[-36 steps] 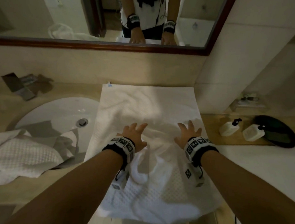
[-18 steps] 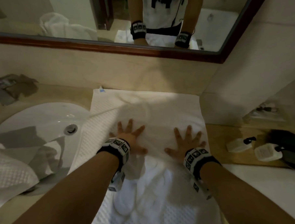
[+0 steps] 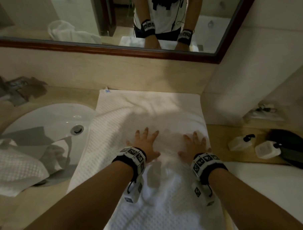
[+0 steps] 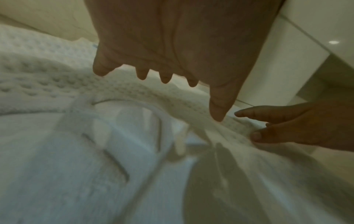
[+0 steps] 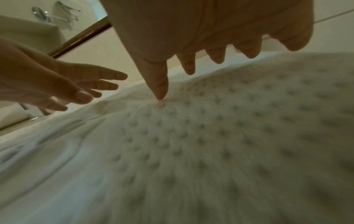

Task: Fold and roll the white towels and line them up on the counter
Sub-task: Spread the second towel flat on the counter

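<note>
A white waffle-weave towel [image 3: 147, 111] lies spread lengthwise on the counter, from the back wall to the near edge, its left side lapping the sink rim. My left hand [image 3: 145, 144] lies flat on its middle with fingers spread. My right hand [image 3: 193, 146] lies flat beside it, near the towel's right edge. In the left wrist view the left hand [image 4: 172, 63] hovers low over the towel [image 4: 76, 151], fingers straight. In the right wrist view the right hand [image 5: 210, 45] has straight fingers, its thumb tip touching the towel [image 5: 210, 136]. Wrinkles remain under my wrists.
A white sink [image 3: 52, 122] lies to the left, with another crumpled white towel [image 3: 15, 166] over its near rim. Two small pump bottles [image 3: 252, 145] and a dark tray [image 3: 294, 148] sit at the right. Dark packets [image 3: 17, 89] lie at the back left. A mirror [image 3: 108, 21] hangs above.
Both hands have flattened and slid forward over the towel, fingers spreading, smoothing the bunched middle. The towel lies flatter than a second ago.
</note>
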Action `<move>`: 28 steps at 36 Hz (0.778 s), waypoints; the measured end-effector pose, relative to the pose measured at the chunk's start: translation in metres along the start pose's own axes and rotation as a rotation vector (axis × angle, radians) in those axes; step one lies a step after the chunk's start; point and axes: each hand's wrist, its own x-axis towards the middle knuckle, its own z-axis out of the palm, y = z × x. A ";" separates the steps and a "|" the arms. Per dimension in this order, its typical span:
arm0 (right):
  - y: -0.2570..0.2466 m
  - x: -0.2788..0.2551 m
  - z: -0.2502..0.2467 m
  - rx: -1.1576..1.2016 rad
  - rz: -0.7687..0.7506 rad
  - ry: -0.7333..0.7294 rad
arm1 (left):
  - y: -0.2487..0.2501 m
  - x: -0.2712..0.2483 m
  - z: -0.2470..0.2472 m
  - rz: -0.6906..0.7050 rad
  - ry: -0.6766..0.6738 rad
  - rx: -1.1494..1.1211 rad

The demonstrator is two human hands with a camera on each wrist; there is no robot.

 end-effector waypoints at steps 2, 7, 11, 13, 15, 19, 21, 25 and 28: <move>0.012 -0.009 0.009 -0.001 0.032 -0.004 | 0.008 -0.009 0.010 0.043 0.002 0.014; 0.044 -0.042 0.020 0.091 0.136 0.043 | 0.034 -0.032 0.033 0.133 -0.057 -0.034; 0.067 -0.069 0.022 0.102 0.248 0.123 | 0.060 -0.046 0.039 0.263 -0.009 -0.015; 0.076 -0.078 0.026 0.092 0.252 0.064 | 0.071 -0.053 0.040 0.299 -0.033 0.041; 0.083 -0.083 0.030 0.104 0.281 -0.016 | 0.079 -0.057 0.042 0.278 -0.092 0.070; 0.088 -0.085 0.033 0.181 0.281 0.014 | 0.083 -0.061 0.053 0.254 -0.189 -0.009; 0.087 -0.086 0.032 0.187 0.289 -0.016 | 0.080 -0.062 0.056 0.253 -0.207 -0.065; 0.083 -0.086 0.027 0.185 0.285 -0.071 | 0.071 -0.060 0.057 0.260 -0.209 -0.138; 0.082 -0.086 0.028 0.255 0.246 -0.018 | 0.067 -0.060 0.056 0.286 -0.207 -0.170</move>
